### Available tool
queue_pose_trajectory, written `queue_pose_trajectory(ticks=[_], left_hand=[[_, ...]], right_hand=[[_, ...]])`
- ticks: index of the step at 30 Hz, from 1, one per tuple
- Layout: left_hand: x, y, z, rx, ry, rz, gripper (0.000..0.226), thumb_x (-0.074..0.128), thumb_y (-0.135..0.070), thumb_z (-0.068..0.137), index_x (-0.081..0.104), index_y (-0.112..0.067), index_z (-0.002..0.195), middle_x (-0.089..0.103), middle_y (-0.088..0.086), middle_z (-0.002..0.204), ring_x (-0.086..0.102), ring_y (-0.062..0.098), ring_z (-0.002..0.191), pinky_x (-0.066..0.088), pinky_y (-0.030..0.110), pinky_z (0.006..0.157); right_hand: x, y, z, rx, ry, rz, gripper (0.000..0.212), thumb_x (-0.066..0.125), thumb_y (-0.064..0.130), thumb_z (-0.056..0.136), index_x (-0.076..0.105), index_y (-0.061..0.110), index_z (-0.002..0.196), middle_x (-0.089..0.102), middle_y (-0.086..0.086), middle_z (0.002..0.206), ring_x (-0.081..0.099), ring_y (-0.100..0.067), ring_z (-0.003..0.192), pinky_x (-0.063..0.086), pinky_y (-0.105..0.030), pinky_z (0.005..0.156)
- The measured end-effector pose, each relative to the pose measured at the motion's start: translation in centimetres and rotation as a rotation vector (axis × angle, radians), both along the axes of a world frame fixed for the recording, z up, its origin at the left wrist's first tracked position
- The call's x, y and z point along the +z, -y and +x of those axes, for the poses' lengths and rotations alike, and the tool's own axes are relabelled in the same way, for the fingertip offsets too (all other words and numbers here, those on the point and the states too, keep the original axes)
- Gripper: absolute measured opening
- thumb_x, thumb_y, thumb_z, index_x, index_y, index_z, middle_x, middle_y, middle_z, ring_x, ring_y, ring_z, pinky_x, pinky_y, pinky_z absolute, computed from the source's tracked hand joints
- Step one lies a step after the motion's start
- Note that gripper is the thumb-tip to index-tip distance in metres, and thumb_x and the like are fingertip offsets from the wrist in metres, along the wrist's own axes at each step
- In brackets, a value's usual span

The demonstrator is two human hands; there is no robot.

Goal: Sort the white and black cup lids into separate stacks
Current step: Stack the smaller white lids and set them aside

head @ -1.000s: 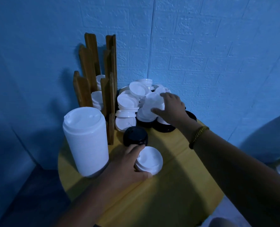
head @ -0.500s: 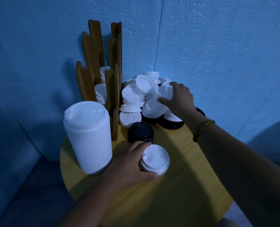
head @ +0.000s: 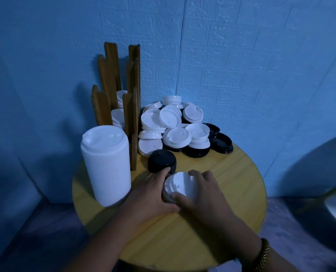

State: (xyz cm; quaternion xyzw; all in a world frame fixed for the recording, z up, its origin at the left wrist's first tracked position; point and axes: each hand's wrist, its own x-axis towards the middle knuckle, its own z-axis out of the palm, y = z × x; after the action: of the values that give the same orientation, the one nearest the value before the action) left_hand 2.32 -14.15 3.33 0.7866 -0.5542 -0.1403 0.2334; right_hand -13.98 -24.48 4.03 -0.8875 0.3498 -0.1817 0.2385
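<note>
Dim, bluish light. Blue brick-textured walls [head: 251,55] meet at a seam [head: 181,55] behind a round yellow wooden bench [head: 237,193]. Dark floor [head: 35,242] below. Pale curved furniture [head: 320,163] at right, kind unclear.

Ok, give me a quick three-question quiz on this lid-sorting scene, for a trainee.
1. True or false: the left hand and the right hand both grip the short white stack.
2. What stands just behind that stack? A) black stack B) a mug C) a bowl
3. Fill in: the tall stack at the left of the table is ____ in colour.

Key: 1 true; 2 A; 3 white.
</note>
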Motion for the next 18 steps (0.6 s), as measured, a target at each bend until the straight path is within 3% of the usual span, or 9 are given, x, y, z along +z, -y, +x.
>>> queue_pose_trajectory(ticks=[5,7,9,14,18], left_hand=[[0.0,0.1,0.1,-0.002,0.004,0.022,0.12,0.081,-0.065,0.069,0.007,-0.041,0.16,0.032,-0.011,0.16,0.034,0.014,0.143,0.036,0.033,0.111],[-0.2,0.1,0.2,-0.007,-0.013,0.017,0.122,0.082,-0.067,0.067,0.007,-0.041,0.16,0.033,-0.011,0.16,0.035,0.014,0.142,0.039,0.033,0.11],[-0.3,0.1,0.3,-0.016,-0.024,0.012,0.123,0.082,-0.068,0.066,0.008,-0.04,0.16,0.034,-0.01,0.16,0.036,0.013,0.141,0.04,0.033,0.111],[-0.2,0.0,0.3,-0.02,-0.026,0.001,0.123,0.082,-0.07,0.065,0.009,-0.041,0.16,0.034,-0.011,0.16,0.035,0.012,0.142,0.039,0.031,0.111],[-0.1,-0.2,0.2,-0.03,-0.026,-0.014,0.119,0.081,-0.069,0.068,0.01,-0.042,0.159,0.033,-0.012,0.16,0.035,0.011,0.142,0.038,0.029,0.109]], right_hand=[[0.5,0.1,1.3,0.103,0.005,0.044,0.087,0.059,0.076,0.069,0.042,0.027,0.138,0.037,0.012,0.13,0.044,-0.01,0.116,0.042,-0.029,0.093],[0.9,0.2,1.4,0.16,0.0,0.088,0.082,0.065,0.073,0.071,0.042,0.032,0.138,0.041,0.014,0.125,0.048,-0.008,0.11,0.046,-0.032,0.093],[1.1,0.6,1.1,0.229,-0.027,0.129,0.084,0.069,0.07,0.073,0.038,0.035,0.143,0.038,0.018,0.132,0.045,-0.005,0.116,0.044,-0.028,0.096],[1.7,2.2,0.0,0.4,-0.05,0.25,0.067,0.066,0.042,0.091,0.034,0.036,0.149,0.033,0.028,0.146,0.037,0.001,0.133,0.033,-0.019,0.104],[2.0,3.0,0.1,0.43,-0.1,0.238,0.071,0.07,0.049,0.087,0.037,0.034,0.148,0.039,0.024,0.146,0.041,0.001,0.132,0.036,-0.023,0.109]])
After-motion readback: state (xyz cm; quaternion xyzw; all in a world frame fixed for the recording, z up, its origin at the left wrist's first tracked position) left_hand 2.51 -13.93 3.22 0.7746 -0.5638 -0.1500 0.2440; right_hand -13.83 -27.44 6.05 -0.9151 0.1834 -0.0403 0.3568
